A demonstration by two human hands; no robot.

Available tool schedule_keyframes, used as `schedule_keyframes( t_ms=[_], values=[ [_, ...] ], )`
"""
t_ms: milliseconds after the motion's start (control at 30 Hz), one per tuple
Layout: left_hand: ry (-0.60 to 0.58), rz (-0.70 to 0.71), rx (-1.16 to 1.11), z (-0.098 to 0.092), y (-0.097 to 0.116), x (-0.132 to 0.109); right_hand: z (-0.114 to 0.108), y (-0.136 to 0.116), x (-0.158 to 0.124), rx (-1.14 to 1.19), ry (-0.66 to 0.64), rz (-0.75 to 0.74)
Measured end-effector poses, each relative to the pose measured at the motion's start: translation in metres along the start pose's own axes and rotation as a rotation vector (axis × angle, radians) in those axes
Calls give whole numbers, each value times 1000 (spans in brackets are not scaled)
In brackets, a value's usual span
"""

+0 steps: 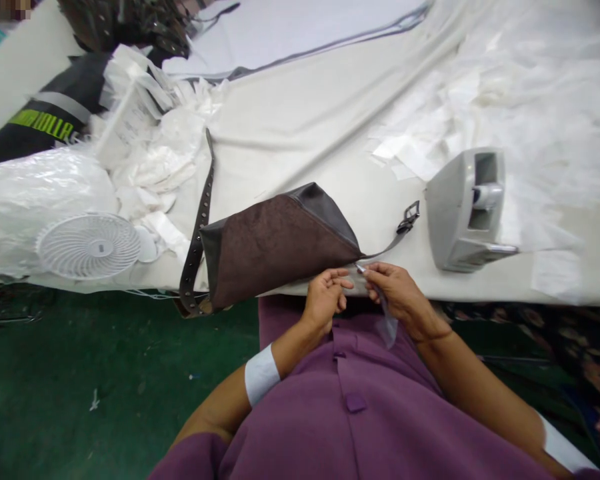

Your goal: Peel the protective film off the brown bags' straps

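My right hand [395,290] pinches a clear plastic sleeve [387,325], which hangs down past the table edge, and a small metal tip [361,268] shows at its upper end. My left hand [325,300] rests close by with curled fingers, near the lower corner of a brown suede and dark leather bag [275,247]. The bag lies flat on the white-covered table [300,120]. Its studded dark strap [197,227] runs up at the left, and a shorter strap with a metal buckle [409,217] extends right, just above my hands.
A grey tape dispenser [467,210] stands right of my hands among white paper scraps. At the left lie a white round fan [89,245], plastic-wrapped bundles [35,213] and crumpled white paper [150,160]. Green floor lies below the table edge.
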State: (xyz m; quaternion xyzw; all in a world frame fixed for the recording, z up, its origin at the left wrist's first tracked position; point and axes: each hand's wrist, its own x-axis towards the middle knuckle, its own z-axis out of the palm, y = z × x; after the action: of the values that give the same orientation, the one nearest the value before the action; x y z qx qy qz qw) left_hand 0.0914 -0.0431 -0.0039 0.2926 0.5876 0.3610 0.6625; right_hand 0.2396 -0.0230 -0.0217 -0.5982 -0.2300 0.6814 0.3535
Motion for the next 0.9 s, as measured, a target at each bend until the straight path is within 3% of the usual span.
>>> schedule_keyframes(
  t_ms=[200,400,700,900],
  values=[
    [-60,-183,-204,8,0,8,-3,-2,3,229,-176,165],
    [-58,-155,-214,13,0,15,-7,1,7,266,-224,188],
    [41,-138,-302,24,-3,16,4,-3,-1,227,-140,81],
    [165,7,-164,28,-5,13,10,6,1,-11,89,-147]
  ],
)
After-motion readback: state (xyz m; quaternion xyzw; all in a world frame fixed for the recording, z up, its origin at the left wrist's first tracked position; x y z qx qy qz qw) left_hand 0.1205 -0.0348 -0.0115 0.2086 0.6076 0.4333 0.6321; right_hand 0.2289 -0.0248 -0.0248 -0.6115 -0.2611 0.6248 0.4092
